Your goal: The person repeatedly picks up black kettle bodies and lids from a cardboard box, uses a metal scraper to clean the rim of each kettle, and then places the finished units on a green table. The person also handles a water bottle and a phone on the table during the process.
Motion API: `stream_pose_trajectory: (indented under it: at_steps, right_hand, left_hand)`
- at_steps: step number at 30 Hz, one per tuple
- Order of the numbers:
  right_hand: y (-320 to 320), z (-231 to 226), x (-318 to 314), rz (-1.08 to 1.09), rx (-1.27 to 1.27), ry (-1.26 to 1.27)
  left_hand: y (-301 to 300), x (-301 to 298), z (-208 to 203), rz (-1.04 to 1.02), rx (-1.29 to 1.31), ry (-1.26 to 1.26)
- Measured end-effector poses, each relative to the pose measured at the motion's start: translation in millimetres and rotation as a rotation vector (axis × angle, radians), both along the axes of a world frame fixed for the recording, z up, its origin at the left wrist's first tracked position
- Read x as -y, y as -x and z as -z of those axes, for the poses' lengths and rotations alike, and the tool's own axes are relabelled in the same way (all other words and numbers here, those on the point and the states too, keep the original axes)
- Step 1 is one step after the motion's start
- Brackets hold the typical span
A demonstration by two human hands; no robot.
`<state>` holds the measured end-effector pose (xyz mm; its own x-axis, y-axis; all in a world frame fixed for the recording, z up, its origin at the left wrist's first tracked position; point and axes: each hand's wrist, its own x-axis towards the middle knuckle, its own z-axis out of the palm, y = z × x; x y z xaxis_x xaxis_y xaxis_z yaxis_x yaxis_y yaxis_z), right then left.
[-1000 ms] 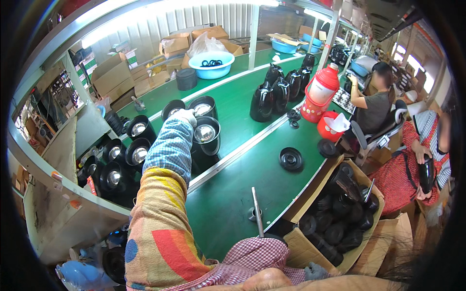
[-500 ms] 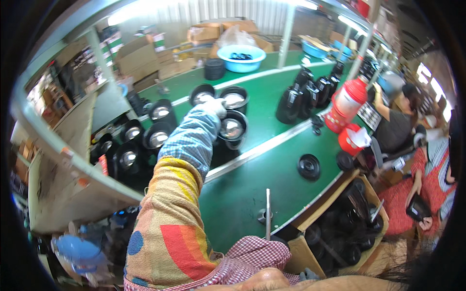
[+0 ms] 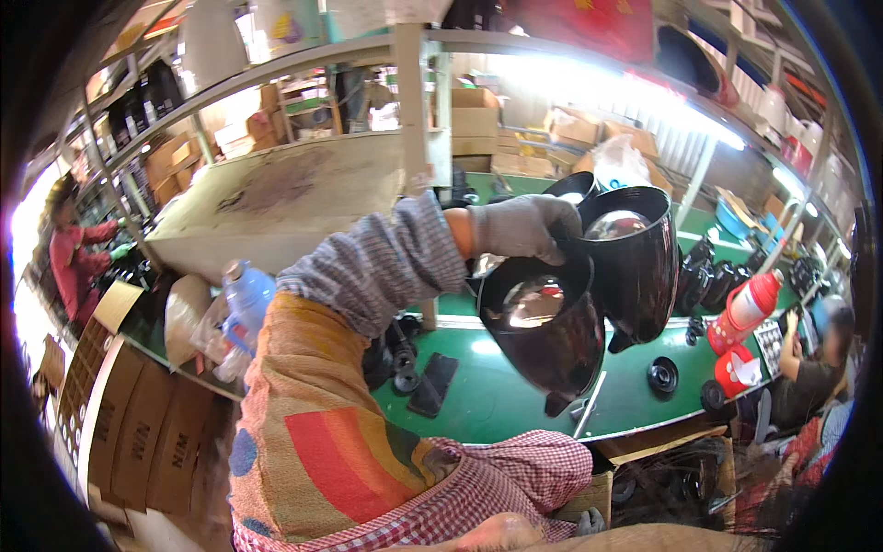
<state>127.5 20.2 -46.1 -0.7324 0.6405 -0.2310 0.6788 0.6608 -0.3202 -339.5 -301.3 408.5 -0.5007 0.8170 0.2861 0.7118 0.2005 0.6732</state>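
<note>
My left hand, in a grey glove, is raised over the green bench with its fingers closed on the rims of three black flask bodies. They are glossy and tapered, with silvery, mirror-like insides. One flask body hangs tilted below the hand, another hangs to its right, and a third shows only partly behind them. At the lower edge, what looks like the grey-gloved tip of my right hand shows beside the checked cloth; its fingers are mostly hidden.
On the green bench lie a dark flat slab, a metal rod and a black round lid. A red-and-white jug stands right. A carton of black parts is near. A shelf post rises ahead. Co-workers sit either side.
My left hand has lifted flask bodies off the bench and brought them closer, toward the right of the picture. The view has turned left, bringing cartons and another worker into sight.
</note>
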Motion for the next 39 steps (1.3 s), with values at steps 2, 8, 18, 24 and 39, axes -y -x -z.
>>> stream_pose_trajectory:
  at_steps: [2, 8, 18, 24, 39]
  right_hand:
    - [7.8, -2.9, 3.2, 0.021, -0.026, 0.061]
    - [9.4, -5.7, 11.2, 0.038, -0.201, 0.137]
    - [24.9, 15.6, -3.6, -0.037, -0.042, 0.219]
    - [12.4, 46.5, -56.6, 0.108, -0.227, 0.416]
    - [115.0, -124.2, -59.2, 0.029, -0.101, 0.161]
  left_hand:
    - [-36.3, 62.8, -16.7, 0.007, -0.123, -0.038]
    - [-168.3, 243.7, -68.3, -0.418, -0.034, 0.043]
    - [-211.1, 508.9, -105.9, -1.177, -0.431, 0.278]
    - [-148.2, 703.3, -12.4, -1.421, -0.462, 0.349]
    - [-101.8, 884.2, 140.1, -1.794, -0.038, 0.825]
